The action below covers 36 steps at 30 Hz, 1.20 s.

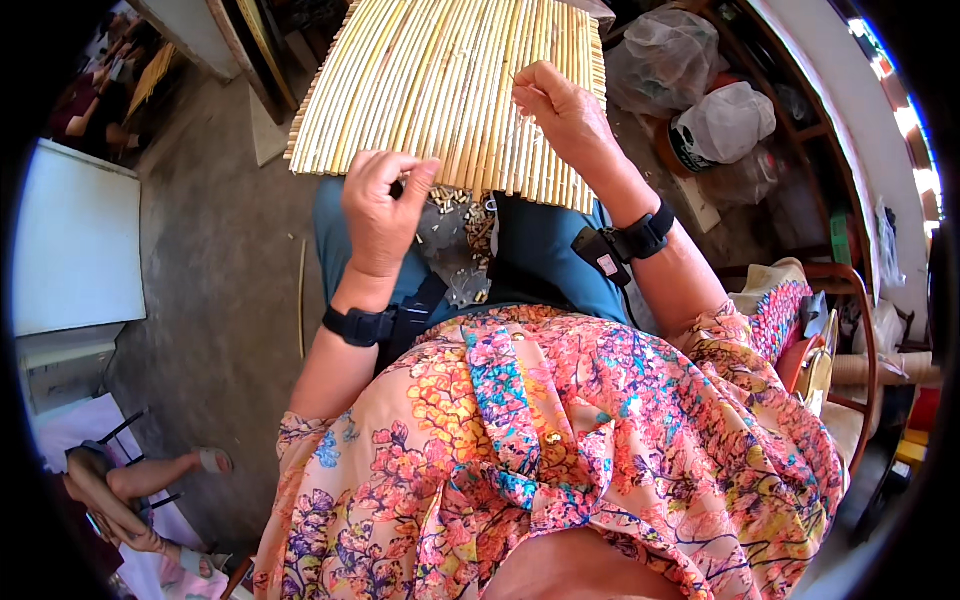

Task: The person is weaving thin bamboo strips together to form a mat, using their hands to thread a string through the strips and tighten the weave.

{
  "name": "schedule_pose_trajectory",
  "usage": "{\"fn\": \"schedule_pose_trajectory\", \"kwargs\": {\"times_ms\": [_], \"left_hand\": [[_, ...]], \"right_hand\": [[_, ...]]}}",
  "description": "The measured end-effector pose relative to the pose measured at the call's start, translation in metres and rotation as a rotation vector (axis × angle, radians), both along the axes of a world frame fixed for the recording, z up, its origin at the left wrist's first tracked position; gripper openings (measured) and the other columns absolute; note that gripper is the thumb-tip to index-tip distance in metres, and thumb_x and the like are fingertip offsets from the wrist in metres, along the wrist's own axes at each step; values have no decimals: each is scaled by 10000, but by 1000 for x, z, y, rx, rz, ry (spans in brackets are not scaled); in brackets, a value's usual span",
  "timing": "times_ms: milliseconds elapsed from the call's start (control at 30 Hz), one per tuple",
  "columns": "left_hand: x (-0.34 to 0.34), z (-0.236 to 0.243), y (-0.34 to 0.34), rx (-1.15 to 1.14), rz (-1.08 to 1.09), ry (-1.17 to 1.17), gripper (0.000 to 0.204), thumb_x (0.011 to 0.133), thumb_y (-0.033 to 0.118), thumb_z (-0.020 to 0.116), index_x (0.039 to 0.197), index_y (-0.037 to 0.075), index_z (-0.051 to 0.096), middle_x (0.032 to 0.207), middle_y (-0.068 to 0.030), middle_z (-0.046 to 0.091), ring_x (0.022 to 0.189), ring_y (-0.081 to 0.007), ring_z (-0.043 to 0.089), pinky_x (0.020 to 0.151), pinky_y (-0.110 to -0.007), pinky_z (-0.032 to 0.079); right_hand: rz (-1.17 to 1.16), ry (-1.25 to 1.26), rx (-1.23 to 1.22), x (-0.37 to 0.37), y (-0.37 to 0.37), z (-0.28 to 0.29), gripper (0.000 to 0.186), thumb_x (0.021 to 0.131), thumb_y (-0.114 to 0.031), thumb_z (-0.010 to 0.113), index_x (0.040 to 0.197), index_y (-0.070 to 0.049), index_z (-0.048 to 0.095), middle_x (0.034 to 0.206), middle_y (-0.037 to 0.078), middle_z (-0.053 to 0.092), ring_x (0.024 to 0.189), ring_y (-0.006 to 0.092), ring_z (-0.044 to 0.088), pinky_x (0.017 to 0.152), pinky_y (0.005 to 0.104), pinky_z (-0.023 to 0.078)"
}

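A mat of pale yellow reed or bamboo sticks (430, 80), laid side by side, slopes away from my lap. At its near edge, my left hand (383, 208) is closed, the thumb bent toward the curled fingers; whatever is between them is hidden. Over the right part of the mat my right hand (568, 115) is raised in a pinch. A thin, thread-like strand shows at its fingertips, too fine to make out fully. Below the mat's edge, between my knees, a dark grey plastic sheet (455, 240) holds many short cut stick ends (482, 225).
Plastic bags (665, 60) and a pale-wrapped tub (725, 125) stand at the far right. A wooden chair (868, 370) with a patterned cloth is at my right. A white cabinet (80, 240) stands left on the concrete floor (210, 270). Another person's legs (140, 490) show lower left.
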<state>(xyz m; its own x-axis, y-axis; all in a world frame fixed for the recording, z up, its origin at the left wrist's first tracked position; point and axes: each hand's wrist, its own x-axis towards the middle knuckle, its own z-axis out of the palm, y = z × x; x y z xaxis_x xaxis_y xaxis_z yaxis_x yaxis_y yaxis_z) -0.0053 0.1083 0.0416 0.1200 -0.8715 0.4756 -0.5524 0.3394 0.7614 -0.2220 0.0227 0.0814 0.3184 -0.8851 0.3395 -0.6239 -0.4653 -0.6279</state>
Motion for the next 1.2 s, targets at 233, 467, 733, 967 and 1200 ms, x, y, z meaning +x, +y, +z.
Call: {"fn": "schedule_pose_trajectory", "kwargs": {"times_ms": [233,467,733,967,1200], "left_hand": [[-3,-36,7,777,-503,449,418,863,428,576,851,13,631,754,-40,621,646,-110,573,608,-227,458],[-33,-62,-5,878,-524,983,517,842,476,573,1104,31,549,886,-80,622,803,-171,605,655,-281,497],[-49,-60,-21,768,-448,1292,312,846,277,596,1058,49,575,938,-87,645,798,-207,640,663,-306,499],[-60,-54,-17,666,-408,1297,305,795,172,637,1054,23,574,920,-90,643,739,-211,642,610,-298,509],[-67,-52,-14,575,-355,1311,304,774,151,656,1031,7,581,888,-88,640,708,-206,635,581,-302,521]], "right_hand": [[-13,-12,102,0,11,-1,104,921,-188,511,963,-94,525,613,31,563,556,91,564,518,246,453],[-34,-75,266,-8,15,2,96,907,-161,531,944,-73,532,576,7,513,515,73,502,481,239,408],[141,161,72,-10,21,7,128,829,-126,580,874,-27,649,614,68,594,546,115,580,521,266,453],[188,338,-6,-3,21,20,128,714,-138,571,766,-51,650,645,160,598,628,344,599,586,409,486],[238,454,0,1,17,23,145,731,-135,578,808,-38,655,636,154,605,595,299,617,565,356,488]]}}
